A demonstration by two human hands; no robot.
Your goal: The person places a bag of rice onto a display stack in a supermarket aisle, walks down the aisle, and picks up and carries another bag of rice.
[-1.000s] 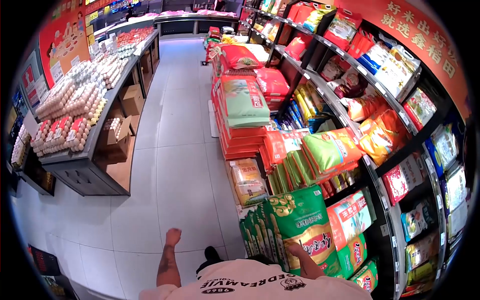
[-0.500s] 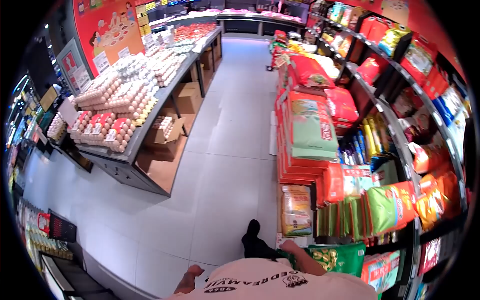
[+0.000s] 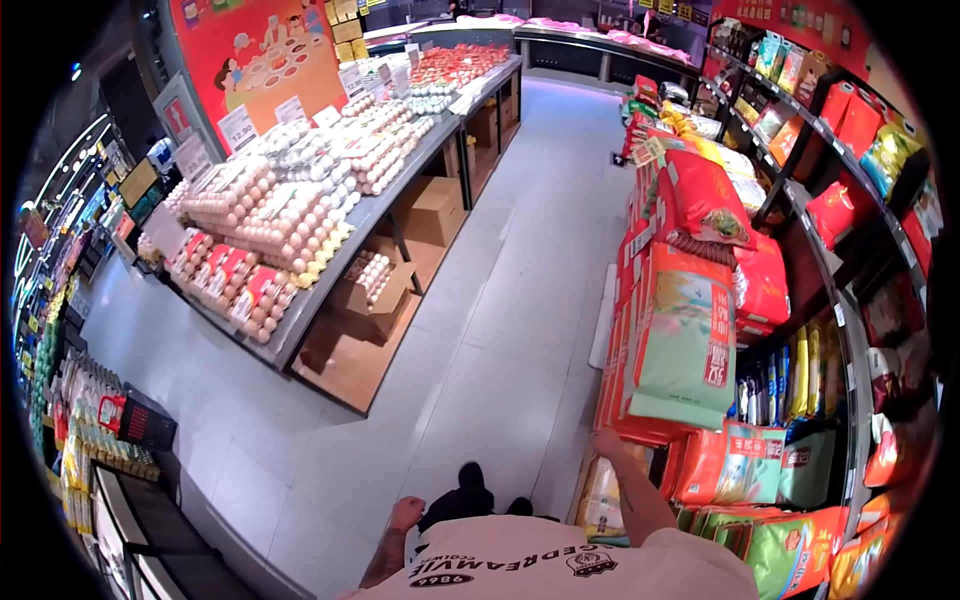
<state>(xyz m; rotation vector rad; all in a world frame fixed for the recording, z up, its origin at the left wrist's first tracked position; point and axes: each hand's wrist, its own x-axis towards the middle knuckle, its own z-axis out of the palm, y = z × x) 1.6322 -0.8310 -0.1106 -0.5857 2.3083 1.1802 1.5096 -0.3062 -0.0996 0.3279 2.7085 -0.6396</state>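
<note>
My left hand (image 3: 406, 513) hangs low beside my body above the grey floor, its fingers curled in, with nothing visible in it. My right hand (image 3: 606, 441) is in front of me at the lower corner of a tall stack of red and green rice bags (image 3: 684, 340); its fingers look curled, but they are small and whether they touch the bags cannot be made out. Below that hand lies a yellowish bag (image 3: 603, 500), partly hidden by my forearm.
A long counter (image 3: 300, 335) with trays of eggs (image 3: 270, 200) stands on the left, cardboard boxes (image 3: 430, 208) beneath it. Shelves (image 3: 845, 290) of bagged goods line the right. A tiled aisle (image 3: 500, 290) runs between them. A black basket (image 3: 147, 420) is at lower left.
The view has moved forward along the aisle and turned right to left, so the egg counter is more central. The green bags have dropped low in view. My right hand has risen beside the red stack.
</note>
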